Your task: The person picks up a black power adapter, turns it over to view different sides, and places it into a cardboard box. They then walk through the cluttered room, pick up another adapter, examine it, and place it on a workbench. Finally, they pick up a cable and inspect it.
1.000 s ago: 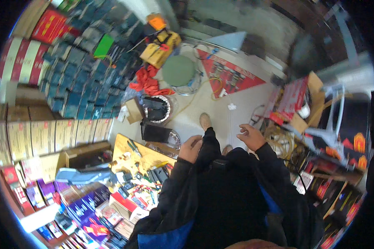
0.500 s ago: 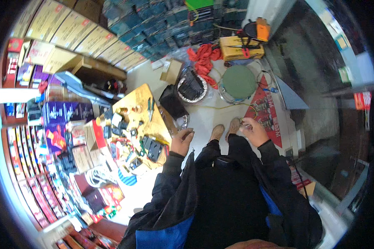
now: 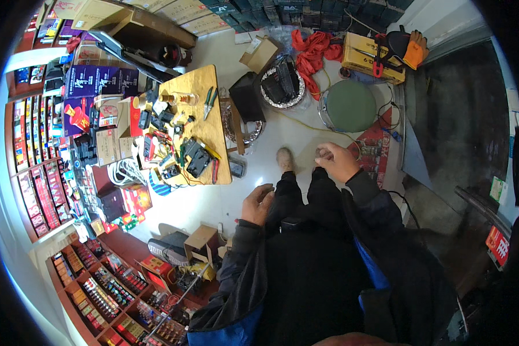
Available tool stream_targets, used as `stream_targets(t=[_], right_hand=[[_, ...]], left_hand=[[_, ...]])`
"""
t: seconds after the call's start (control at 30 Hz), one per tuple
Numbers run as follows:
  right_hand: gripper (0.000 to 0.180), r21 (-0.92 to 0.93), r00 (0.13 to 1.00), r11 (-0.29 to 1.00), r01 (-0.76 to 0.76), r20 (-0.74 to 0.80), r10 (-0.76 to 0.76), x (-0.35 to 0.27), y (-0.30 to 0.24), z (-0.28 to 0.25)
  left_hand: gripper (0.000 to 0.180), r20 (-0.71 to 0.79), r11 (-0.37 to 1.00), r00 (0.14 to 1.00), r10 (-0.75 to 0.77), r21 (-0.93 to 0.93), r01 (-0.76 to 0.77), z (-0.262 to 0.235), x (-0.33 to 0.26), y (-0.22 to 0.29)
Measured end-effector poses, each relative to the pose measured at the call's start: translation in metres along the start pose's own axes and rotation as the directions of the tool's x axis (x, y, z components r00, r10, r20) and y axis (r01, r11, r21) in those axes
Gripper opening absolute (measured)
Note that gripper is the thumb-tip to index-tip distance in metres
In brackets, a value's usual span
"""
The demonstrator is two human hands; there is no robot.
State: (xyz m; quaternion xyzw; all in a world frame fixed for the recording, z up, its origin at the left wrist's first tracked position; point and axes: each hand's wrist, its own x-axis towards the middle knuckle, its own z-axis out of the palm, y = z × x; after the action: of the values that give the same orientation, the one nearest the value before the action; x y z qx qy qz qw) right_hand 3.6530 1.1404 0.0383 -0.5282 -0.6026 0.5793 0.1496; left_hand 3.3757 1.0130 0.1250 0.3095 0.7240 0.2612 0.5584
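Note:
My left hand [image 3: 258, 205] hangs in front of my body, beside the table's near right corner and above the floor. Its fingers are curled toward the thumb, and whatever may be inside is hidden. Over my right shin, my right hand [image 3: 337, 162] is closed in a pinch, with thumb and fingertips together; anything between them is too small to make out. Neither hand touches the wooden table [image 3: 222, 127]. On that table lie pliers [image 3: 210, 104] with dark green handles, a black boxy device [image 3: 199, 160] and several small parts.
A green round stool [image 3: 350, 105] stands ahead right, near a red mat [image 3: 375, 155] and a yellow cable [image 3: 294, 119] on the floor. Farther off are a foil-lined basin [image 3: 282, 101], red cloth [image 3: 311, 52] and a yellow box [image 3: 366, 56]. Stocked shelves [image 3: 92, 288] line the left.
The view has shifted: the table and stool now appear higher, and more shelving shows at lower left. Both hands remain raised before my body, and one foot now shows less.

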Motion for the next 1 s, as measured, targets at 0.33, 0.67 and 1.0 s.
stream_targets(t=[0.33,0.67,1.0], right_hand=[[0.044,-0.031,0.995,0.998,0.046,0.089,-0.044,0.003,0.005,-0.021],[0.045,-0.154,0.976,0.977,0.150,0.182,-0.121,-0.007,-0.029,0.027],[0.046,-0.173,0.963,0.979,0.106,0.262,-0.058,-0.034,-0.069,0.077]], left_hand=[[0.031,-0.137,0.995,0.990,0.030,-0.093,-0.043,0.013,-0.015,-0.002],[0.032,-0.180,0.983,0.981,0.077,-0.150,-0.105,-0.012,-0.044,-0.037],[0.030,-0.222,0.982,0.967,0.125,-0.111,-0.152,-0.056,-0.069,-0.064]])
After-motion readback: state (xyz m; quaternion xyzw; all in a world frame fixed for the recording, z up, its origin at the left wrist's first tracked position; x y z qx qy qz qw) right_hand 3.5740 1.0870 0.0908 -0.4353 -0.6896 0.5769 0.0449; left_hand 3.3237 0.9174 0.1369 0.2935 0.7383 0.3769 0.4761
